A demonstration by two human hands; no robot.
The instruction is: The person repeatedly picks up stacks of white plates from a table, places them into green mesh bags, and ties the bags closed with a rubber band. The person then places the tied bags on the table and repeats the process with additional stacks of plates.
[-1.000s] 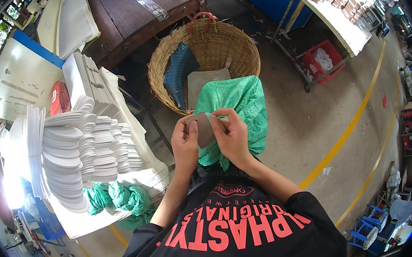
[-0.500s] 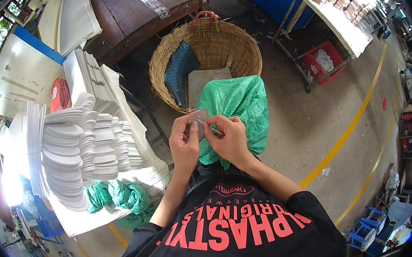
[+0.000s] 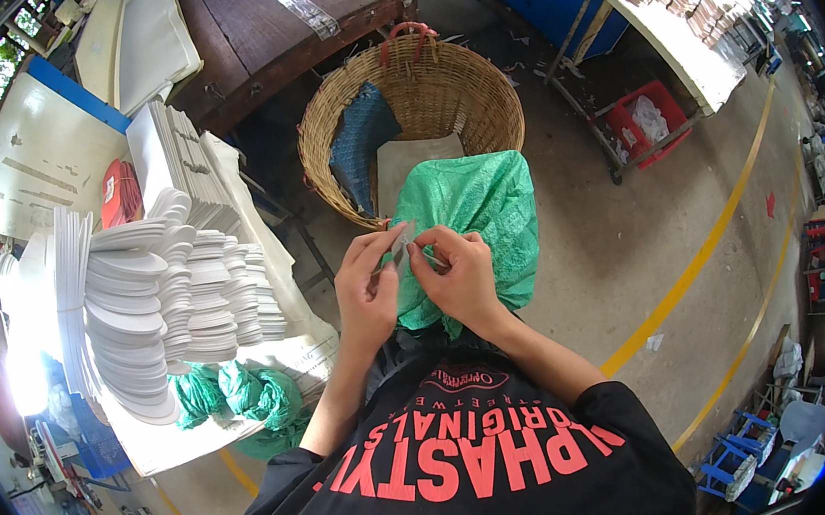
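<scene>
Between my hands is a small, thin grey flat piece [image 3: 402, 245], tilted so one face catches the light; its exact kind is not clear. My left hand [image 3: 368, 287] pinches it between thumb and fingers. From the other side, my right hand [image 3: 456, 271] has thumb and forefinger closed at its right edge, the other fingers curled in. Both hands are over a green woven plastic sack [image 3: 471, 191], which drapes from my lap to the near rim of a round wicker basket [image 3: 491, 98].
At left, a table [image 3: 287, 356] bears stacks of white insole-shaped pieces [image 3: 127, 318] and knotted green bundles [image 3: 245, 386]. A dark wooden table [image 3: 248, 33] stands behind the basket. To the right are a wheeled cart [image 3: 688, 58], a red crate [image 3: 655, 121] and yellow floor lines [image 3: 704, 257].
The grey piece has turned from showing a broad face to a narrower, shinier angle. My left hand has shifted slightly left and opened its grip a little; the right hand stays nearly in place.
</scene>
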